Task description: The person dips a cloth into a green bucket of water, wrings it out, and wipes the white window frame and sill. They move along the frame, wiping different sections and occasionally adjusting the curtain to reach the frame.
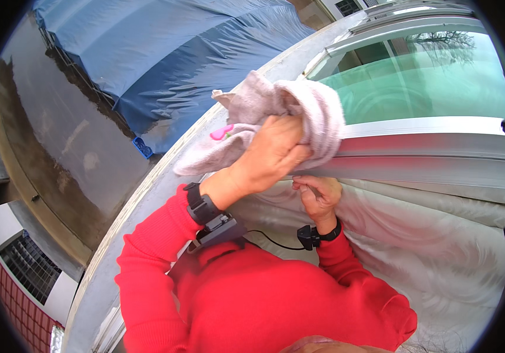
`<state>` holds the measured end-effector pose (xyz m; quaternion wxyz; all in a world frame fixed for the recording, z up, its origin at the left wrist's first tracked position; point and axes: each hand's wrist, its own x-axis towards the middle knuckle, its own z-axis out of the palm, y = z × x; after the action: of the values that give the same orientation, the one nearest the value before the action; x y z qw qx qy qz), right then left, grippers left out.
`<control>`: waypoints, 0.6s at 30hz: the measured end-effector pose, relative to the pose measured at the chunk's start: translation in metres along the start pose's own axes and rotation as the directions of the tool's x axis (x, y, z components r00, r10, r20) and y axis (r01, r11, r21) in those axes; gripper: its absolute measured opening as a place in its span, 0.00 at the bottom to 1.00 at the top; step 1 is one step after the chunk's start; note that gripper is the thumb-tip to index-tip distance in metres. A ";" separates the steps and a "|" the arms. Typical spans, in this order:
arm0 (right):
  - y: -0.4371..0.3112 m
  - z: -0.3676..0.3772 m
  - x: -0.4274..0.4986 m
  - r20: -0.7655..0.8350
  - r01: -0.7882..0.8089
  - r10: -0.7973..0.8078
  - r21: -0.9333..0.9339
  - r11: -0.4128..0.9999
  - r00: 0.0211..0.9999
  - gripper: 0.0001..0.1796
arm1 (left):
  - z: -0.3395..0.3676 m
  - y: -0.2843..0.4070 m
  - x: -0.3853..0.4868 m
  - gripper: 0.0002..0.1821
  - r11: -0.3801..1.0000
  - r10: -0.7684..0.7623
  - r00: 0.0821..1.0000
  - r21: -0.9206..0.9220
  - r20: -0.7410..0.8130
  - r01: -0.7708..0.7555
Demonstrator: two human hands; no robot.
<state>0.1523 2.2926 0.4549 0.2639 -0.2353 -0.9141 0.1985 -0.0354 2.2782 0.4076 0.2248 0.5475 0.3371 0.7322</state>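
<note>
My left hand (274,150) grips a bunched pale pink terry towel (323,119), which has a bright pink printed patch. The towel lies against the near end of an aluminium window frame (424,145) and overlaps the outer sill ledge (252,92). Just below the frame's lower edge is my right hand (320,196), its fingers curled in towards the thumb. Nothing shows between those fingers; whether they touch the frame is unclear. Behind that hand hangs a pale, satin-like patterned curtain (429,234). Green-tinted window glass (420,84) fills the frame and reflects bare branches.
A black device (221,231) is near my left wrist, and a black cable (274,242) runs to my right wristband (318,236). Beyond the ledge, far below, are a blue tarpaulin (168,48), wet concrete ground (84,128), a small blue crate (142,148) and a barred window (29,264).
</note>
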 end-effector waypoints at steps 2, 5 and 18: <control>0.000 0.001 -0.001 -0.005 -0.008 0.008 0.059 0.998 1.000 0.12 | -0.015 -0.030 -0.031 0.09 0.993 -0.109 0.993 -0.049 0.040 0.111; -0.001 0.003 -0.001 -0.010 -0.044 0.045 0.081 0.996 0.999 0.12 | -0.052 -0.078 -0.090 0.05 0.958 -0.073 0.971 0.286 0.226 0.006; -0.002 -0.001 0.006 -0.017 0.062 -0.061 0.099 0.993 0.998 0.13 | -0.026 -0.028 -0.070 0.18 0.953 -0.294 0.944 -0.024 0.152 0.301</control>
<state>0.1483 2.2947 0.4590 0.2875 -0.1948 -0.9081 0.2338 -0.0405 2.2413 0.3367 0.3696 0.5371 0.3812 0.6554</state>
